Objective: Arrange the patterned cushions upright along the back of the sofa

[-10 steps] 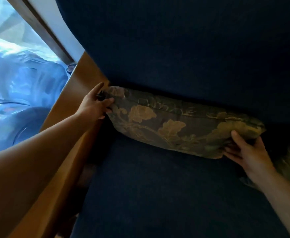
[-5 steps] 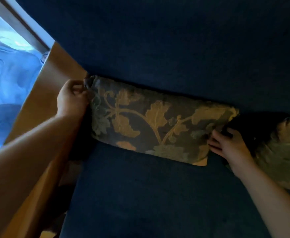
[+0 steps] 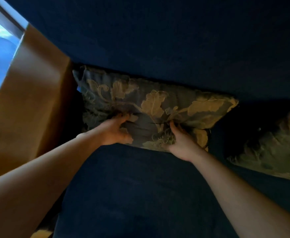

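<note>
The patterned cushion (image 3: 151, 107) stands against the dark blue sofa back (image 3: 175, 40), in the corner beside the brown wooden armrest (image 3: 32, 93). The left hand (image 3: 114, 130) and the right hand (image 3: 180, 143) both press into its lower front, each grip pinching a fold of the fabric. A second cushion (image 3: 274, 148) leans at the right, apart from the first.
</note>
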